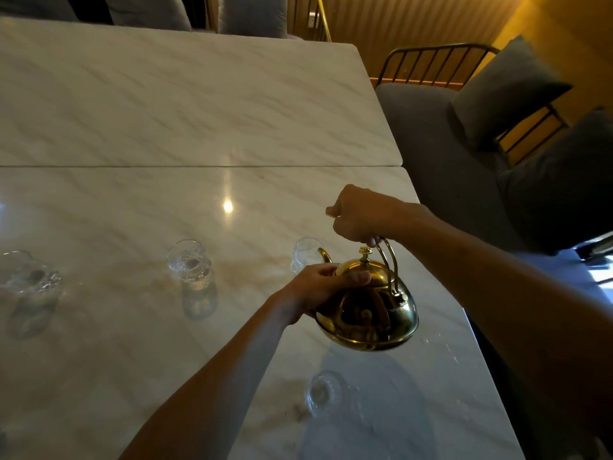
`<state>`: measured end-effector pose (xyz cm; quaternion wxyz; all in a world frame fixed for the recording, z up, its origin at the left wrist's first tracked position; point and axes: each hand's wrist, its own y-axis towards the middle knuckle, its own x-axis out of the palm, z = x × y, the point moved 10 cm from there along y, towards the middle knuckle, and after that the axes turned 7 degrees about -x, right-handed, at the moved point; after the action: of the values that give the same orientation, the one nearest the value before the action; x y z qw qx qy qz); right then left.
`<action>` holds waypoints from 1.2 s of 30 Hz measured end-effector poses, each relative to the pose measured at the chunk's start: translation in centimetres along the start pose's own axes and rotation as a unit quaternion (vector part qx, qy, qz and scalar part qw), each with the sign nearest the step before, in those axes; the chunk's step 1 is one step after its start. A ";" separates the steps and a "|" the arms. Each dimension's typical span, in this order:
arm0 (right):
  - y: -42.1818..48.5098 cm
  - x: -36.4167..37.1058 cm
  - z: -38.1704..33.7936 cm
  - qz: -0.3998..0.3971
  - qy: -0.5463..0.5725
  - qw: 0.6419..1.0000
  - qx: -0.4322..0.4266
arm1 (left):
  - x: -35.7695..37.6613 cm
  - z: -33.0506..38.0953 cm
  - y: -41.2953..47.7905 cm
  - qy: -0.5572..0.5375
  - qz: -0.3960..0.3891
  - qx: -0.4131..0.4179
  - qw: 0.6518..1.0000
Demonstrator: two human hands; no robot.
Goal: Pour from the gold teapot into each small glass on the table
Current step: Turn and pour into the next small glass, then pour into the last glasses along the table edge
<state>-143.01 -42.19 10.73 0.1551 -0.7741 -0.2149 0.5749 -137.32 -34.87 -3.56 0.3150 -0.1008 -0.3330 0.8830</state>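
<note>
Teapot [365, 310] above table [166, 111], between far glass [306, 255] and near glass [323, 390]; 2 glasses [189, 263] [30, 273] left.

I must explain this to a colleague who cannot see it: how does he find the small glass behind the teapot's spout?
On the white marble table, find the shiny gold metal teapot held above its right side. Just beyond the curved spout stands a small clear glass. Unlike the three other glasses, it is partly hidden by the teapot.
</note>
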 end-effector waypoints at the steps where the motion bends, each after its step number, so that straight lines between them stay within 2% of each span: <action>1: -0.7 -0.1 -0.2 0.018 0.010 1.000 -0.013 | -0.2 0.1 -0.2 0.001 0.006 0.014 1.000; 5: -3.5 0.1 -0.2 0.082 0.067 0.994 -0.040 | -0.2 0.8 -1.1 0.030 0.025 0.061 0.997; 13: -11.4 0.6 0.1 0.161 0.138 0.977 -0.012 | 1.8 1.1 -4.0 0.097 0.035 0.108 0.989; 19: -18.0 1.8 -0.5 0.194 0.137 0.971 0.022 | 5.6 0.4 -8.8 0.124 -0.004 0.133 0.983; 25: -23.0 5.2 -2.2 0.170 0.120 0.977 0.054 | 9.5 -4.4 -12.7 0.104 -0.062 0.105 0.987; 31: -24.0 9.8 -3.3 0.101 0.071 0.988 0.094 | 12.3 -10.5 -15.9 0.061 -0.130 0.052 0.988; 36: -22.7 13.0 -3.0 0.033 0.036 0.990 0.133 | 12.7 -13.9 -16.4 0.056 -0.140 0.014 0.989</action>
<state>-140.39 -16.02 11.96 0.2453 -0.7732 -0.1055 0.5752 -133.83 -10.19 -2.98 0.4548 -0.0978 -0.3133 0.8279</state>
